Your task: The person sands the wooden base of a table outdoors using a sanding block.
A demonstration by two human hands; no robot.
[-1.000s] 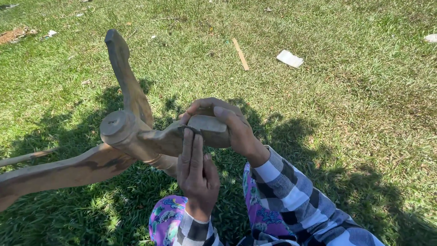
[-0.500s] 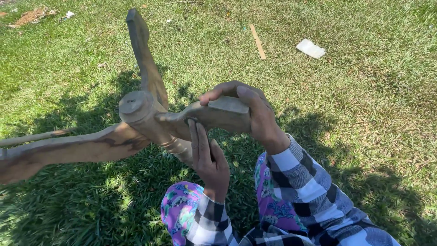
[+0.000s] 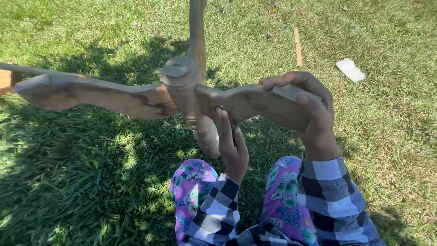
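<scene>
I'm looking down at a carved wooden piece [image 3: 182,98] w/ three curved arms that meet at a round turned hub [image 3: 181,73]. I'll place everything relative to that hub.

Right hand [image 3: 309,109]: out to the right of the hub, at the end of the arm pointing that way. Fingers curl over the top edge, thumb round the tip, palm against the wood, so it's a firm wrap grip on that arm's end.

Left hand [image 3: 232,146]: just below and right of the hub, under the same arm. Fingers lie straight and together, pointing up, tips touching the arm's underside close to the hub. Flat, not wrapped. Can't tell if the thumb grips anything.

The piece itself is held up off the grass [image 3: 91,182]. One arm runs far left of the hub, another goes straight up past the frame top. A turned post [image 3: 207,136] drops from the hub toward my knees.

Below the hub: floral purple trousers [image 3: 191,187] and checked sleeves [image 3: 330,191].

Up and right of the hub, well apart on the grass: a thin wood strip [image 3: 297,45] and, further right, a pale flat scrap [image 3: 350,69].
</scene>
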